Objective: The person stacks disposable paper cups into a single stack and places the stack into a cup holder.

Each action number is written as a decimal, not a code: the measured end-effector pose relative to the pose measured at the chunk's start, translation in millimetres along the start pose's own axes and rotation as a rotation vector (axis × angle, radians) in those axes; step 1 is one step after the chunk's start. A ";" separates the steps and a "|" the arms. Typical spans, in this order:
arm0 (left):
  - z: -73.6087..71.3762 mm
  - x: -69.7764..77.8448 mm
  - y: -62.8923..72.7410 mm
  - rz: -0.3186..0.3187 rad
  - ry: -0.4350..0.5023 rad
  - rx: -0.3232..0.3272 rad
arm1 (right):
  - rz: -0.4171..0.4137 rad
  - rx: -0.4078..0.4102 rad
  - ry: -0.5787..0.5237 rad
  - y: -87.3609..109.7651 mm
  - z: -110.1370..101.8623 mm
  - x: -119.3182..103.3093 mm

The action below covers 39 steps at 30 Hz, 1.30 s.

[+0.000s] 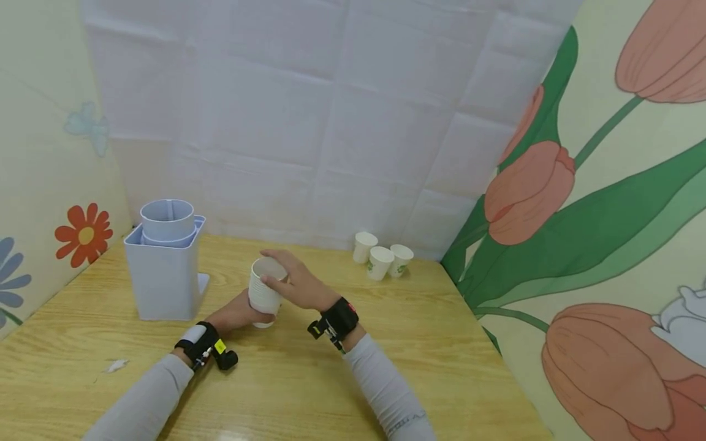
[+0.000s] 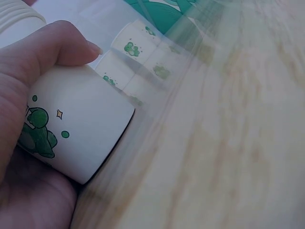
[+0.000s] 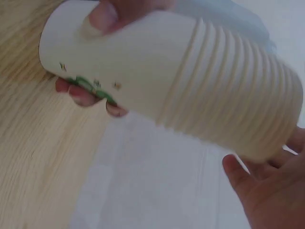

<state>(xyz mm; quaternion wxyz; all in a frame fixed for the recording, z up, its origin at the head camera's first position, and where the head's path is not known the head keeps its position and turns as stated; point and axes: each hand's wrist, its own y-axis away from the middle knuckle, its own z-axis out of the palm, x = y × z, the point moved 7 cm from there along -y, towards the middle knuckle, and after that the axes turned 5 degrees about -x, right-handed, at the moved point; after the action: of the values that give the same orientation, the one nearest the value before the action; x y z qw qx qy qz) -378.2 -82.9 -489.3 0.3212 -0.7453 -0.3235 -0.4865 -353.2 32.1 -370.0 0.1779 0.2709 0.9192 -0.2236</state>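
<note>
A tall stack of nested white paper cups (image 1: pixel 262 296) stands at the middle of the wooden table, its ribbed rims at the top. My left hand (image 1: pixel 238 311) grips the lower part, thumb on one side and fingers round the other. In the left wrist view the lowest cup (image 2: pixel 90 114) shows a green cartoon print, with its base close to the tabletop. Up at the mouth, my right hand (image 1: pixel 305 286) holds the uppermost rims between thumb and fingers. The right wrist view shows that thumb (image 3: pixel 237 174) beside the ribbed rims (image 3: pixel 228 90).
Left of the hands stands a pale blue square bin (image 1: pixel 161 285) with a round tube (image 1: pixel 168 228) in its top. Three loose paper cups, one in front (image 1: pixel 380 264), stand upright at the back right. A small white scrap (image 1: pixel 116 365) lies at the front left of the table (image 1: pixel 309 392).
</note>
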 end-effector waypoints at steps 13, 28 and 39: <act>1.9 -0.3 -5.8 -0.037 0.044 0.028 | 0.398 0.194 -0.093 41.7 -83.0 130.2; 4.0 -6.4 1.7 -0.016 0.037 0.008 | 0.715 0.149 0.404 107.6 -110.7 236.9; 5.7 -1.5 5.5 -0.021 0.017 0.012 | 0.735 0.231 0.391 115.9 -101.0 236.9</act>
<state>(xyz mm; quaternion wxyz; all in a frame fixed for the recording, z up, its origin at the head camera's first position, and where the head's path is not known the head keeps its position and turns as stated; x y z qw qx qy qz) -371.3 -81.9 -493.4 0.3232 -0.7357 -0.3313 -0.4945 -494.2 269.9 -428.1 0.0368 0.6358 0.7468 -0.1914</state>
